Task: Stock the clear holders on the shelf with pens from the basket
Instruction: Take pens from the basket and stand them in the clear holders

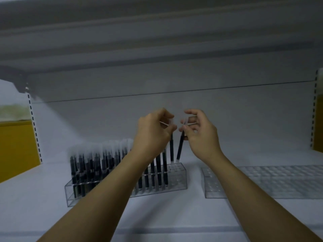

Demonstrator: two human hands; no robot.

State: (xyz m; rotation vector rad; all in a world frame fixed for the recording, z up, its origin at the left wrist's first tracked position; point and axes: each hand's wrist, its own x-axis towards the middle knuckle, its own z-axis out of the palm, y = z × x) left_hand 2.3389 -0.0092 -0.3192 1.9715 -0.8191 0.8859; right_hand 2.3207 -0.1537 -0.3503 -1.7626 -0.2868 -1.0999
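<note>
**Left hand [153, 131] and right hand [201, 135] each pinch one pen**

Left fingers hold an upright slim black pen [171, 147]. Right fingers hold a tilted matching pen [180, 149]. Both tips reach the right end of the pen-filled clear plastic holder [176, 179] on the white shelf [157, 215].

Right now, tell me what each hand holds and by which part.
Left hand pinches one pen near its top; right hand pinches a second pen near its top.

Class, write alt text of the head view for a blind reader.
The left hand and right hand each pinch a slim black pen over a mostly filled clear plastic holder; a second clear holder stands beside it.
</note>
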